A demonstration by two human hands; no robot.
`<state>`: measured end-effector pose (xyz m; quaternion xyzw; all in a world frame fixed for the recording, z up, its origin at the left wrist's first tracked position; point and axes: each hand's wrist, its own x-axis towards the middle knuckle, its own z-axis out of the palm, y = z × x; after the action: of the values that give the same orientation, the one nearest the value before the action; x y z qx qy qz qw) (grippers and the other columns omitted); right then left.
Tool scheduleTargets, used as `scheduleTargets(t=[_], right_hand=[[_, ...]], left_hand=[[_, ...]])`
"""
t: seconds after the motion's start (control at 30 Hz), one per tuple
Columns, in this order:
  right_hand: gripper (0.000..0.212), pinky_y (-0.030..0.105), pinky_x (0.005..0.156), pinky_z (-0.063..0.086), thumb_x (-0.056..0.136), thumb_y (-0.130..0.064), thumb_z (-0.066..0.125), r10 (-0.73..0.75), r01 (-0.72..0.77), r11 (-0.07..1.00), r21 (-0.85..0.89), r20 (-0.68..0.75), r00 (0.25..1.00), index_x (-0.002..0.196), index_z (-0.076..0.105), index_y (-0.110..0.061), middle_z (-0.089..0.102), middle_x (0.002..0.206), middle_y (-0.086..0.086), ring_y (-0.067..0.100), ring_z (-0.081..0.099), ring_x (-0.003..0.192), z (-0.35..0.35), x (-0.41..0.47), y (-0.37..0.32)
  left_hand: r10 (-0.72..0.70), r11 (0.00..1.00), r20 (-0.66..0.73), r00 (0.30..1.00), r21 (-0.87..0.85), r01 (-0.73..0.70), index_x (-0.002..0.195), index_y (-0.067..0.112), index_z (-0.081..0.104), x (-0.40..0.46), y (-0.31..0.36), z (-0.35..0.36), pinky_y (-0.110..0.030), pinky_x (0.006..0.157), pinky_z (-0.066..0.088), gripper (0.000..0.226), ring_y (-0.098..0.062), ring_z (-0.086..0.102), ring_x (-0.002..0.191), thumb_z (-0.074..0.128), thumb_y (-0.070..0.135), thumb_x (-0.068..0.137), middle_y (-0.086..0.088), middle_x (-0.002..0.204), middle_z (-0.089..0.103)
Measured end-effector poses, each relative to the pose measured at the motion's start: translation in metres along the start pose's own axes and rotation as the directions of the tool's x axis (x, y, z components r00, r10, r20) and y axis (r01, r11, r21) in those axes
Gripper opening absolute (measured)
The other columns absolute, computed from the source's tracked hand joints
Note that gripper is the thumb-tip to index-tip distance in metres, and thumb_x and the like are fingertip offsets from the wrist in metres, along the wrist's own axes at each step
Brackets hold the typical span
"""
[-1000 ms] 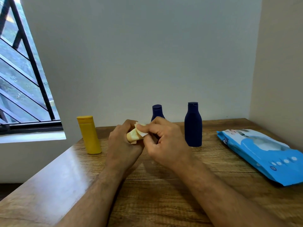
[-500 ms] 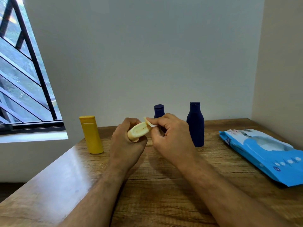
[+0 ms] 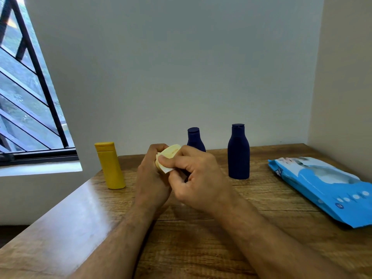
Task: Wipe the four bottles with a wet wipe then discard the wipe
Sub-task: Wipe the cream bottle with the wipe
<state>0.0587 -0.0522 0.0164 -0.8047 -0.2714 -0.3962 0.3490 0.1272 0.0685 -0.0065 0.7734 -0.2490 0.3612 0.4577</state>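
Wiping the small cream bottle (image 3: 170, 151), held up just left of the near navy bottle (image 3: 195, 139).

I see left hand (image 3: 153, 178) fingers curled round it to steady; right hand (image 3: 198, 178) pinches wet wipe (image 3: 165, 169) vs. its side to rub.

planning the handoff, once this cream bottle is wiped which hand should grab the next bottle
Left, probably: the left hand only grips the cream bottle and sits nearer the yellow bottle, while the right hand pinches the wipe.
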Motion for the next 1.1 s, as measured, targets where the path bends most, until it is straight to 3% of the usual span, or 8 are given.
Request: scheduleTargets(t=[0.13, 0.2, 0.3, 0.5, 0.6, 0.73, 1.0, 1.1], right_hand=[[0.027, 0.008, 0.065, 0.047, 0.083, -0.013, 0.069, -0.077, 0.075, 0.996, -0.04, -0.037, 0.996, 0.109, 0.075, -0.012, 0.066, 0.09, -0.005, 0.008, 0.059, 0.076, -0.004, 0.001, 0.005], [0.025, 0.009, 0.06, 0.045, 0.079, -0.009, 0.069, -0.099, 0.094, 0.994, -0.058, -0.085, 0.991, 0.103, 0.078, -0.009, 0.066, 0.084, -0.003, 0.009, 0.059, 0.068, -0.008, 0.002, 0.008], [0.022, 0.012, 0.053, 0.046, 0.077, -0.004, 0.069, -0.076, 0.072, 0.997, -0.035, -0.145, 0.986, 0.097, 0.079, -0.007, 0.066, 0.079, -0.003, 0.01, 0.059, 0.063, -0.013, 0.003, 0.012], [0.032, 0.009, 0.055, 0.043, 0.081, 0.002, 0.061, 0.081, -0.065, 0.992, 0.112, -0.148, 0.986, 0.102, 0.078, -0.015, 0.063, 0.083, -0.009, 0.006, 0.058, 0.07, -0.014, 0.007, 0.015], [0.037, 0.012, 0.057, 0.045, 0.085, 0.006, 0.057, 0.214, -0.199, 0.956, 0.217, -0.05, 0.975, 0.102, 0.078, -0.018, 0.061, 0.084, -0.012, 0.004, 0.058, 0.074, -0.016, 0.009, 0.017], [0.039, 0.024, 0.065, 0.054, 0.087, 0.007, 0.054, 0.291, -0.288, 0.91, 0.297, 0.033, 0.956, 0.094, 0.079, -0.021, 0.065, 0.086, -0.011, 0.01, 0.061, 0.081, -0.021, 0.01, 0.022], [0.033, 0.031, 0.059, 0.057, 0.091, 0.004, 0.056, 0.362, -0.325, 0.859, 0.395, -0.02, 0.932, 0.091, 0.079, -0.019, 0.074, 0.091, -0.005, 0.015, 0.068, 0.079, -0.019, 0.012, 0.024], [0.026, 0.032, 0.063, 0.057, 0.093, -0.002, 0.058, 0.413, -0.347, 0.833, 0.431, -0.067, 0.908, 0.093, 0.079, -0.018, 0.075, 0.09, -0.005, 0.015, 0.068, 0.078, -0.016, 0.011, 0.026]], left_hand=[[0.046, 0.978, 0.045, 0.998, -0.207, -0.035, 0.094, 0.018, 0.062, 0.0, 0.0, -0.003, -0.019, 0.058, 0.054, 0.027, -0.007, 0.068, 0.075, 0.068, 0.038, 0.077, 0.016, 0.08, 0.069], [0.084, 0.92, 0.074, 0.994, -0.39, -0.048, 0.089, 0.011, 0.066, 0.0, -0.001, -0.004, -0.033, 0.059, 0.056, 0.026, -0.016, 0.067, 0.07, 0.069, 0.027, 0.07, 0.003, 0.078, 0.071], [0.065, 0.822, 0.139, 0.988, -0.569, 0.026, 0.08, 0.002, 0.064, 0.0, 0.001, -0.006, -0.032, 0.054, 0.049, 0.031, -0.024, 0.061, 0.064, 0.067, 0.018, 0.053, -0.004, 0.068, 0.065], [-0.002, 0.767, 0.312, 0.95, -0.609, 0.202, 0.061, 0.023, 0.071, -0.002, 0.015, -0.01, -0.019, 0.049, 0.046, 0.031, -0.006, 0.058, 0.053, 0.056, 0.0, 0.046, 0.006, 0.055, 0.061], [0.02, 0.746, 0.477, 0.878, -0.592, 0.305, 0.065, 0.017, 0.072, -0.002, 0.013, -0.009, -0.024, 0.054, 0.049, 0.029, -0.016, 0.059, 0.056, 0.061, 0.018, 0.038, -0.009, 0.059, 0.062], [-0.043, 0.631, 0.638, 0.769, -0.579, 0.516, 0.07, 0.013, 0.07, -0.004, 0.013, -0.006, -0.03, 0.055, 0.05, 0.035, -0.025, 0.056, 0.055, 0.062, 0.018, 0.036, -0.018, 0.061, 0.059], [-0.207, 0.635, 0.487, 0.849, -0.593, 0.495, 0.081, 0.015, 0.073, -0.001, 0.008, -0.007, -0.032, 0.058, 0.052, 0.039, -0.02, 0.063, 0.065, 0.065, 0.009, 0.044, -0.013, 0.071, 0.066], [-0.303, 0.508, 0.455, 0.837, -0.666, 0.546, 0.113, 0.004, 0.061, 0.003, 0.007, -0.008, -0.036, 0.062, 0.057, 0.05, -0.024, 0.067, 0.074, 0.069, 0.007, 0.063, -0.017, 0.089, 0.068]])
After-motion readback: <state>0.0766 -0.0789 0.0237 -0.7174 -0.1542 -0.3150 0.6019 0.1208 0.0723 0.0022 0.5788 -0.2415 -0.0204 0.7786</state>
